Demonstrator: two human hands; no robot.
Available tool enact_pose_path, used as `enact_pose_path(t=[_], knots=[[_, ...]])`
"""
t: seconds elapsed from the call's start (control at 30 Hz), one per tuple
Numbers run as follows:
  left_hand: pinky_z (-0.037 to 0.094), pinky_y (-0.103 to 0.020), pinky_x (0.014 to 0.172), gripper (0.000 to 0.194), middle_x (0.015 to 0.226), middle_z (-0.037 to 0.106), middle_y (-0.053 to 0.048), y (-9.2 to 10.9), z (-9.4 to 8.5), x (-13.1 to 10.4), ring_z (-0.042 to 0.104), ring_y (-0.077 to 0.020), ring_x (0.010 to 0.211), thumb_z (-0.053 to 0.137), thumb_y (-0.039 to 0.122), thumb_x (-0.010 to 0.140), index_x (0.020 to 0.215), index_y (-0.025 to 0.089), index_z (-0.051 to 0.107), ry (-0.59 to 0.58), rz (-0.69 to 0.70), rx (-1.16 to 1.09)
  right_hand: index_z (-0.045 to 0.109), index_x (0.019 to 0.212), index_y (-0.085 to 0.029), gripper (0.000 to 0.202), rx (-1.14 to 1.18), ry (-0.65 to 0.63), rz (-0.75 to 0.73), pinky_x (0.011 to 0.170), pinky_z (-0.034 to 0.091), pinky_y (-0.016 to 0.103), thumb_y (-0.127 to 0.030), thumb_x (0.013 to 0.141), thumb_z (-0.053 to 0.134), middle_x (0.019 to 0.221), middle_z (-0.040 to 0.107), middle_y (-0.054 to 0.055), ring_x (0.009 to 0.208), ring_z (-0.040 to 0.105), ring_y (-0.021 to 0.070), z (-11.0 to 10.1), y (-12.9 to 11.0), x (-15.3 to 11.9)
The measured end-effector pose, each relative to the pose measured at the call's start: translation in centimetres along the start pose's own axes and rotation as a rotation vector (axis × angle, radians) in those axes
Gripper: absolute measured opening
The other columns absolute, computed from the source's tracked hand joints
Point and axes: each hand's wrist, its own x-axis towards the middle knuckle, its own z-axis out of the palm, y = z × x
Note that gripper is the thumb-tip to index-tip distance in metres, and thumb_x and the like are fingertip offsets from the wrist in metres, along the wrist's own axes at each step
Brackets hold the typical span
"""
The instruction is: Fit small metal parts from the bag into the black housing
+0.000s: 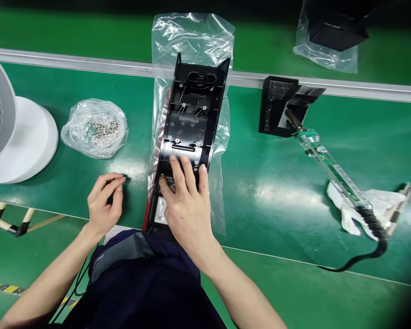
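A long black plastic housing [192,119] lies open side up on a clear plastic bag [192,41] in the middle of the green table. My right hand [187,201] rests flat inside its near end, fingers spread over a small part there. My left hand [104,201] sits on the table just left of the housing, fingers curled with thumb and fingertips pinched together; what they pinch is too small to see. A white piece shows in the housing under my right palm.
A clear bag of small silver screws [96,128] lies to the left, by a white fan base [23,141]. On the right an electric screwdriver [332,169] leans on a black part [277,107], with a white cloth [370,205] beside it. A metal rail [329,87] crosses the back.
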Motion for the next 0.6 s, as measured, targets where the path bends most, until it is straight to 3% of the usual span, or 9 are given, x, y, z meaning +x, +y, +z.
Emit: enact_pose_path(t=[0.4,0.5,0.6], knots=[[0.051,-0.025,0.078,0.024,0.095,0.063,-0.009,-0.1,0.0,0.1,0.061,-0.0134,0.091,0.053,-0.002,0.082,0.097,0.011,0.066,-0.005,-0.018,-0.009,0.070,0.104,-0.009,0.046,0.075,0.096,0.034,0.118,0.012,0.051,-0.005,0.099,0.024,0.141,0.031,0.014,0.137,0.022,0.0283,-0.5,0.1,-0.2],[0.051,-0.025,0.078,0.023,0.094,0.063,-0.009,-0.1,0.0,0.1,0.061,-0.0133,0.090,0.053,-0.002,0.081,0.097,0.010,0.066,-0.004,-0.021,-0.003,0.066,0.099,-0.009,0.033,0.239,0.259,0.076,0.116,0.018,0.053,-0.001,0.097,0.034,0.133,0.042,0.013,0.133,0.032,0.0273,-1.4,0.5,-1.4],[0.051,-0.024,0.076,0.023,0.094,0.063,-0.009,0.0,-0.2,0.1,0.061,-0.0129,0.089,0.054,0.000,0.082,0.098,0.011,0.066,0.002,-0.033,-0.005,0.064,0.101,-0.007,0.018,0.408,0.610,0.244,0.107,0.039,0.048,-0.001,0.093,0.049,0.113,0.056,0.012,0.114,0.053,0.0234,-2.1,2.5,-3.9]])
